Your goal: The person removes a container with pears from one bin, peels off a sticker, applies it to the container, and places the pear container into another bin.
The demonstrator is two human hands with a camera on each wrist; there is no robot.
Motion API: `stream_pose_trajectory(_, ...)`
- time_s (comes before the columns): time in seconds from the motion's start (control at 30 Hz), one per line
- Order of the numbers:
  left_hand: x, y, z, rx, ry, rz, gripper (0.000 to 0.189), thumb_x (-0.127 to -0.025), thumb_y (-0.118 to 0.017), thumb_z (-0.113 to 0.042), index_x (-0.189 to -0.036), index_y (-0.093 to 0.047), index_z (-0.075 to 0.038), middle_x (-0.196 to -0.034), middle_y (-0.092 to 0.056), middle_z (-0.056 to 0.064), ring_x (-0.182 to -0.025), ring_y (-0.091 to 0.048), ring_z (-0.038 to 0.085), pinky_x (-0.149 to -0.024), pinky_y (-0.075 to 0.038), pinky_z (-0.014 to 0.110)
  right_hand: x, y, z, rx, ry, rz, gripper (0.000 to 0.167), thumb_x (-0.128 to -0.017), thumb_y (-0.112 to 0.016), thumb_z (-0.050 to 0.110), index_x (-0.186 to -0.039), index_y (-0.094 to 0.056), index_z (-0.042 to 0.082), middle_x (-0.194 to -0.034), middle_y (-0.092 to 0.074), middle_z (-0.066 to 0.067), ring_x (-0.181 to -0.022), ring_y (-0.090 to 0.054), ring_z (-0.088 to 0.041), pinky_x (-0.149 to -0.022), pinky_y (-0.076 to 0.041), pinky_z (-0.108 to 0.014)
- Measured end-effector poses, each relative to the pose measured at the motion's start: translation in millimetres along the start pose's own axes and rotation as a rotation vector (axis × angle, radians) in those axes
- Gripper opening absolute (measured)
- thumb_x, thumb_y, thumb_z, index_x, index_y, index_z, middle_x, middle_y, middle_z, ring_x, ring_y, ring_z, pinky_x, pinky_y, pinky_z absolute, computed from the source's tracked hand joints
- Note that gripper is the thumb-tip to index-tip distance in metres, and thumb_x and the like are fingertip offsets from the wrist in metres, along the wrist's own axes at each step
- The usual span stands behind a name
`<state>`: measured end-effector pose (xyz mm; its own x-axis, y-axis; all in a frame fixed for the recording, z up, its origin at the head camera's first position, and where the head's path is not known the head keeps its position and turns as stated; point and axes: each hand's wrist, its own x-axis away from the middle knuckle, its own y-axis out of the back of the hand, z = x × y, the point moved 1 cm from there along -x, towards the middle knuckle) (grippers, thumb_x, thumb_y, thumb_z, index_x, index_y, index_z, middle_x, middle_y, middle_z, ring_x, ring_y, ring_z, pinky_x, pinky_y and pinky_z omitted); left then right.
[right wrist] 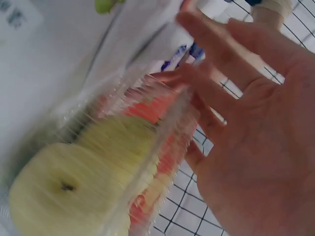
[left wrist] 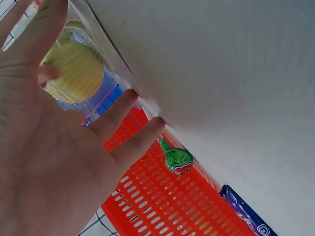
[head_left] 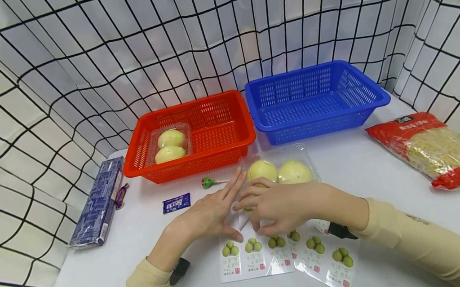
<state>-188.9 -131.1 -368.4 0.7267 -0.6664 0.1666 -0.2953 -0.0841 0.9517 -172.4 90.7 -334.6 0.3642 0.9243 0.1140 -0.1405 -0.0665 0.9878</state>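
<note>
A clear plastic box [head_left: 316, 171] of round, pale yellow-green fruits [head_left: 294, 171] sits on the table in front of the baskets. My left hand [head_left: 209, 212] lies at its left side, fingers straight and thumb spread. My right hand [head_left: 285, 204] is over the box's front side, fingers loosely bent; in the right wrist view they reach along the clear plastic [right wrist: 170, 118]. A bit of printed green fruit shows beneath the right fingertips. White label sheets [head_left: 257, 267] with green fruit prints lie just below both hands, partly hidden by them.
Behind stand a red basket [head_left: 199, 166] holding another clear box of fruits [head_left: 170, 153], and a blue basket [head_left: 318, 130]. A lollipop [head_left: 207, 182], a small blue packet [head_left: 176, 203], a long blue box [head_left: 98, 203] and a purple-wrapped candy [head_left: 121, 196] lie left. A red noodle bag [head_left: 433, 147] lies right.
</note>
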Motion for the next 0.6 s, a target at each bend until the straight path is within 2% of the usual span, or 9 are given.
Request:
stream_pose_trajectory(0.13,0.0,-0.1,-0.4,-0.006,0.002,-0.002,0.143,-0.068,-0.088,-0.058,-0.163,0.016,-0.033,-0.173,0.018,-0.013,-0.145,-0.05,0.031,-0.108,-0.054,0.05,-1.2,-3.9,0.0,0.093,0.008,-0.021,0.022,-0.1,-0.061,0.033,-0.114,-0.077,0.029,-0.142,-0.063,0.011,-0.149,-0.038,-0.019,-0.126,-0.027,-0.052)
stream_pose_trajectory(0.27,0.7,0.6,-1.6,-0.011,0.004,0.0,0.142,-0.069,-0.087,-0.058,-0.163,0.016,-0.033,-0.173,0.017,-0.012,-0.147,-0.048,0.031,-0.109,-0.053,0.051,-1.2,-3.7,-1.8,0.103,0.022,-0.04,0.025,-0.1,-0.061,0.033,-0.12,-0.075,0.026,-0.135,-0.065,0.01,-0.145,-0.041,-0.019,-0.124,-0.029,-0.05)
stream_pose_trajectory(0.47,0.7,1.4,-2.2,-0.009,0.018,0.009,0.143,-0.068,-0.087,-0.059,-0.162,0.018,-0.036,-0.172,0.02,-0.014,-0.149,-0.046,0.031,-0.108,-0.053,0.052,0.0,-1.5,-5.8,-0.01,0.031,-0.035,0.028,-0.1,-0.06,0.031,-0.124,-0.073,0.021,-0.137,-0.059,0.004,-0.139,-0.044,-0.021,-0.122,-0.032,-0.051)
stream_pose_trajectory(0.6,0.9,0.7,-1.8,0.007,0.02,0.011,0.143,-0.068,-0.089,-0.057,-0.162,0.018,-0.037,-0.172,0.018,-0.015,-0.144,-0.051,0.031,-0.108,-0.054,0.051,1.7,2.3,-9.1,-0.125,0.045,-0.023,0.034,-0.102,-0.059,0.03,-0.132,-0.068,0.019,-0.142,-0.056,0.002,-0.143,-0.041,-0.022,-0.125,-0.029,-0.052)
